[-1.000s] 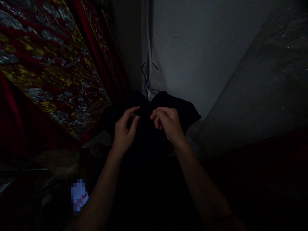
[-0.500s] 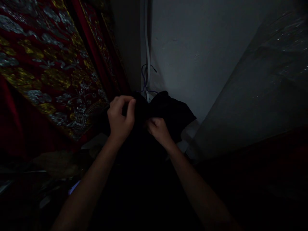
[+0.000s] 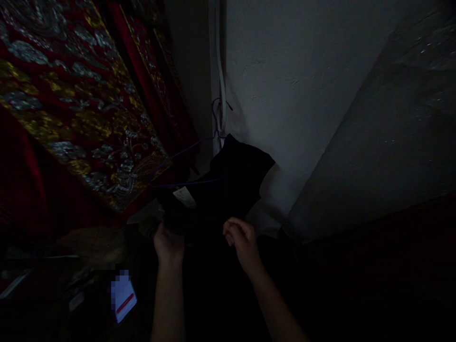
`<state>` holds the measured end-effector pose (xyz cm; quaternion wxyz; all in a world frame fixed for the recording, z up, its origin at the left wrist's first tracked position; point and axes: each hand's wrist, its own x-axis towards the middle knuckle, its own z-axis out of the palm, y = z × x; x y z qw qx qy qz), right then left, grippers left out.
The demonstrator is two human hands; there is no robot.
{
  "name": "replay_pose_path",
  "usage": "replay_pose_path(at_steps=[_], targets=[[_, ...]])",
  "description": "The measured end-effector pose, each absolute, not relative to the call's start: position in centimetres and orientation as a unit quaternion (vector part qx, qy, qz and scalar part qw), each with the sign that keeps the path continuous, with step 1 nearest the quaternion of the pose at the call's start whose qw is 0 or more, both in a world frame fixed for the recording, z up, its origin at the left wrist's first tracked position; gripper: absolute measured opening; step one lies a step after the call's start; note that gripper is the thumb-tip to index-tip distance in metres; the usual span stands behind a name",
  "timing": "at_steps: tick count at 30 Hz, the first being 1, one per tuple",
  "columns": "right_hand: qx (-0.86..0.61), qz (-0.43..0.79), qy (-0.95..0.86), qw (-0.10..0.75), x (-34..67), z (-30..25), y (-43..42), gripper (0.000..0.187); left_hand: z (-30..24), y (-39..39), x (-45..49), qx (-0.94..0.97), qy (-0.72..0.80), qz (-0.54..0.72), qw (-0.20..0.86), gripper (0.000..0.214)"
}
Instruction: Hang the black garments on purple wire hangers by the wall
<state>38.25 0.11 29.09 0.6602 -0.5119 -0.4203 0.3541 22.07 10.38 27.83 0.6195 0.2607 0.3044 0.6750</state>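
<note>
A black garment (image 3: 238, 175) hangs from the right side of a thin purple wire hanger (image 3: 185, 150). The hanger's left arm and part of its lower bar show bare, above the cloth. A pale tag (image 3: 185, 197) lies on the garment's left part. My left hand (image 3: 169, 244) is closed at the garment's lower left edge, its fingertips hidden by the dark cloth. To the right, my right hand (image 3: 242, 240) is closed with curled fingers against the dark cloth. Whatever it pinches is too dark to make out.
The hanger's hook sits at a white pipe or cable (image 3: 220, 71) along the wall (image 3: 285, 95). Red cloth with gold and silver embroidery (image 3: 89, 123) hangs at left. A lit phone screen (image 3: 124, 299) glows lower left. Shiny clear sheeting (image 3: 392, 142) covers the right side.
Both hands have moved down from near the hanger. The garment's left side has come down off the hanger, baring its left arm and the pale tag.
</note>
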Motion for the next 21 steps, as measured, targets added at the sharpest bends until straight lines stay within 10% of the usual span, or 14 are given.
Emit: replay_pose_path(at_steps=[6,16,21], targets=[[-0.615,0.221,-0.405,0.639,40.6,26.8,-0.4,0.025,28.7,7.0,26.3,0.261,0.308,0.655,0.639,0.019],[-0.498,0.371,-0.516,0.59,39.5,28.8,-1.5,0.013,30.8,3.6,28.6,0.662,0.301,0.557,0.402,0.021],[-0.507,0.312,-0.645,0.478,43.9,33.3,-0.7,0.017,29.8,5.2,26.4,0.774,0.247,0.352,0.464,0.033]])
